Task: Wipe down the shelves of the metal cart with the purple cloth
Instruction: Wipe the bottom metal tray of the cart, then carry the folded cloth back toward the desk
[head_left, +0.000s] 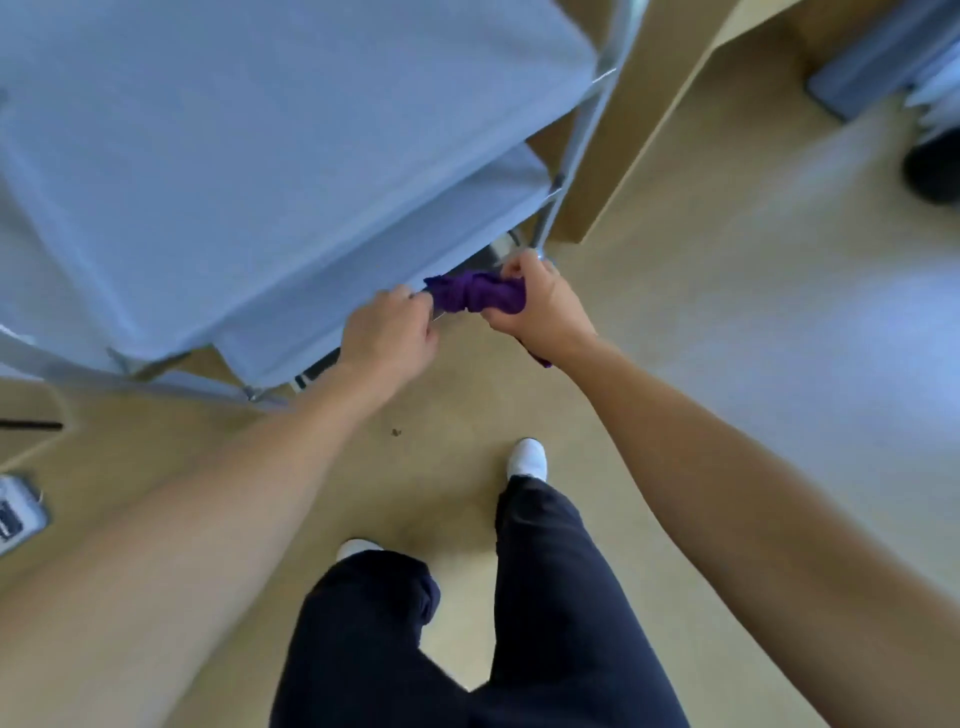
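Both hands — left hand (387, 332), right hand (537, 306) — gripping bunched purple cloth (475, 293) beside metal cart (260, 156).

Both hands (540, 306) grip purple cloth (475, 293) beside cart (260, 156)

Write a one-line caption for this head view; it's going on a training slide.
Both hands, left hand and right hand, bunch the purple cloth at the metal cart corner.

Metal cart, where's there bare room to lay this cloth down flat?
The top shelf of the metal cart is bare from edge to edge. The lower shelf shows only a bare strip beneath it. It is crowded at the near corner, where the left hand and right hand bunch the purple cloth.
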